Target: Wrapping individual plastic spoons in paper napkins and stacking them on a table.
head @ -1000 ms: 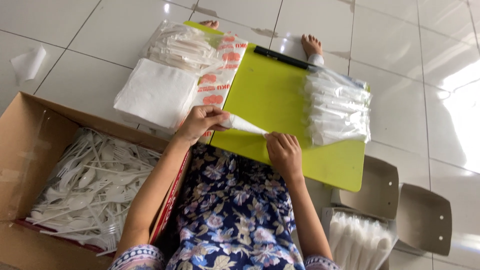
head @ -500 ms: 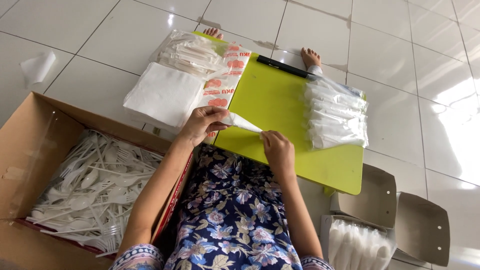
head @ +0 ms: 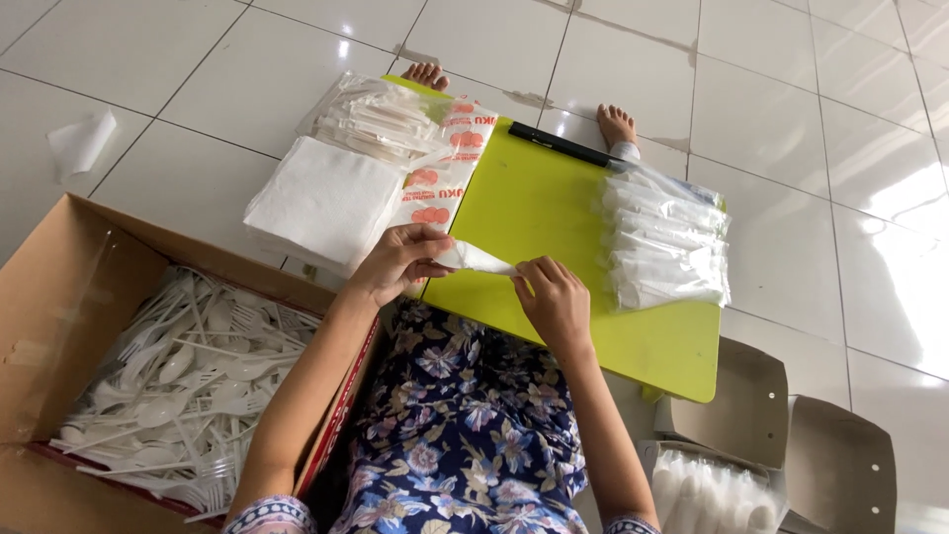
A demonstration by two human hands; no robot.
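A cardboard box (head: 59,326) of white plastic spoons and forks, too many to count, sat at the person's left. One green board (head: 554,227) lay across the lap, with one stack of napkins (head: 321,203) beside it and a pile of wrapped packets (head: 667,242) on its right part. Both forearms reached forward, wrists bent inward. The left hand (head: 395,262) and right hand (head: 556,302) each pinched one end of a single white napkin roll (head: 476,259) at the board's near edge.
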